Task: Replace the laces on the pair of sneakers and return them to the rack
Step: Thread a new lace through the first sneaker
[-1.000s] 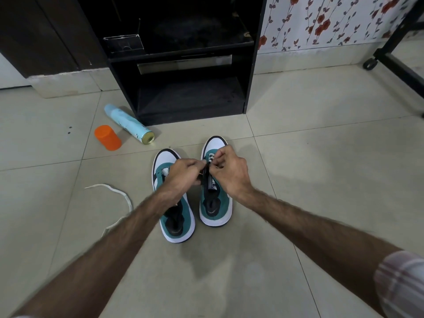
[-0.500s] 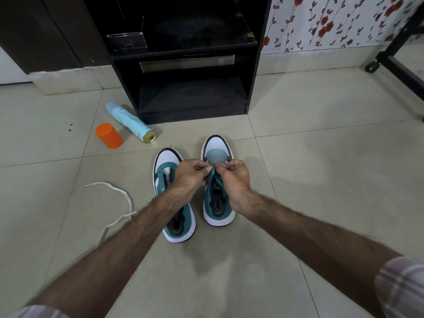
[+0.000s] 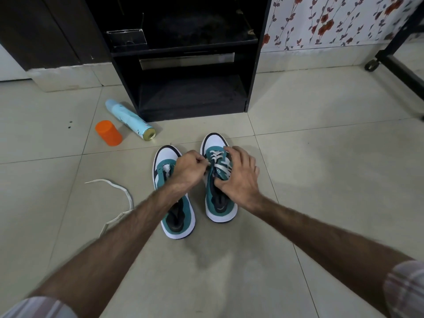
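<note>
Pale tiled floor (image 3: 321, 180), black rack (image 3: 190, 88) against floral wallpaper (image 3: 332, 21), teal-and-white sneakers (image 3: 220, 203) side by side before it, left hand (image 3: 189, 168) grip pinching white lace (image 3: 218, 160), right hand (image 3: 241, 180) grip clasping right sneaker, loose lace (image 3: 121, 193), orange cap (image 3: 108, 133), spray can (image 3: 129, 119) lying leftward.

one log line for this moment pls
left hand: pinches lace | right hand: steadies right sneaker | left sneaker: barely laced | spare lace: floor
</note>
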